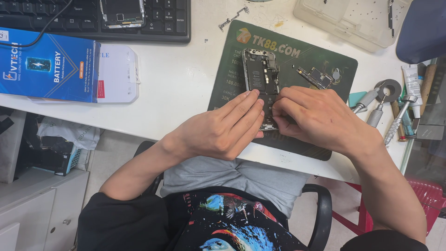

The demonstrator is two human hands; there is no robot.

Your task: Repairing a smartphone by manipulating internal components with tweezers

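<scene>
While both bare hands press on the opened silver phone chassis (pixel 261 79) at the dark green mat's (pixel 232 69) centre, the left hand (pixel 227 128) lies flat, fingers extended, bracing it. The right hand (pixel 313 118) curls at its lower end, seemingly seating a part; whether it pinches anything is hidden, and the work calls for steady, fine pressure. Metal screwdrivers (pixel 385 111) lie at three o'clock.

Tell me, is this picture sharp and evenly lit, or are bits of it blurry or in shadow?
Head view: light is bright and even across the white table, with no harsh glare; both hands, left hand and right hand, cast only soft shadows on the green mat. The opened phone is fairly sharp. The space under the desk at the left is dimmer, and edges bend slightly from the wide lens.
</scene>
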